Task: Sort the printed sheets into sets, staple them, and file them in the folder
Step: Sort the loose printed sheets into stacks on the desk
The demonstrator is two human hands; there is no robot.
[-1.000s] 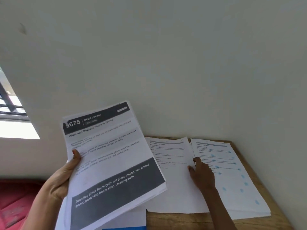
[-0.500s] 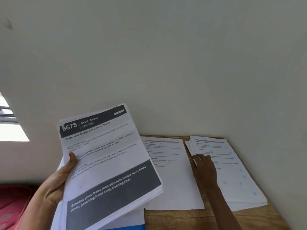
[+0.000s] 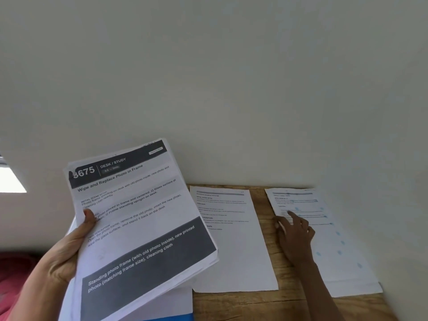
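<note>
One stack gripped by left hand, header end toward wall.

A plain off-white wall rises behind the brown wooden tabletop; a bright window glows at left.

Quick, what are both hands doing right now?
Left hand: holding a stack of papers, thumb on top.
Right hand: open, touching the right pile of papers.
</note>
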